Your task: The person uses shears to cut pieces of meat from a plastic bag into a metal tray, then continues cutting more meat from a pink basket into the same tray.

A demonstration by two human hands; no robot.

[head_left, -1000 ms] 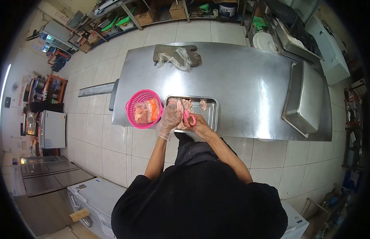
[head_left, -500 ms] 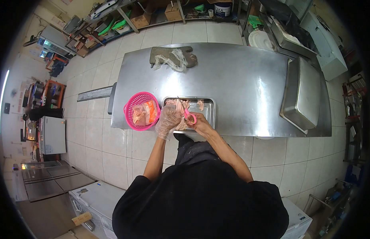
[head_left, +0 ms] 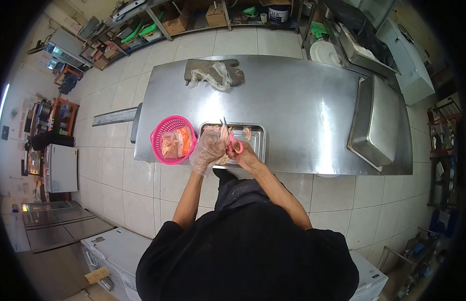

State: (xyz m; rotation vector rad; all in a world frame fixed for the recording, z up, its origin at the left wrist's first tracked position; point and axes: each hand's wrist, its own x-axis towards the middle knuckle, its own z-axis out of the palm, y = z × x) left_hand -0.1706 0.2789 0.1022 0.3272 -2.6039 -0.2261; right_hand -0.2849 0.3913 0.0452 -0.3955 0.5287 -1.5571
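My left hand [head_left: 209,149], in a clear plastic glove, is closed on a pale pink piece of raw meat [head_left: 224,132] over the metal tray [head_left: 263,145]. My bare right hand [head_left: 245,156] grips pink-handled scissors [head_left: 237,146]. Their blades point away from me, tips slightly apart, right beside the meat in my left hand. More pale pieces lie in the tray, partly hidden by my hands; a small meat piece [head_left: 247,133] shows at its right side. Left of the tray stands a pink plastic basket [head_left: 155,143] with packaged raw meat [head_left: 175,142] in it.
The steel table [head_left: 293,110] carries an oven mitt [head_left: 205,67] with crumpled clear plastic [head_left: 218,79] on it at the back. A large metal pan [head_left: 378,120] sits at the right end. Shelves line the far wall, and a white chest freezer [head_left: 107,251] stands behind me at left.
The scissors have turned more upright, and their tips now show apart next to the meat. My hands stay over the tray; the whole view has shifted slightly left.
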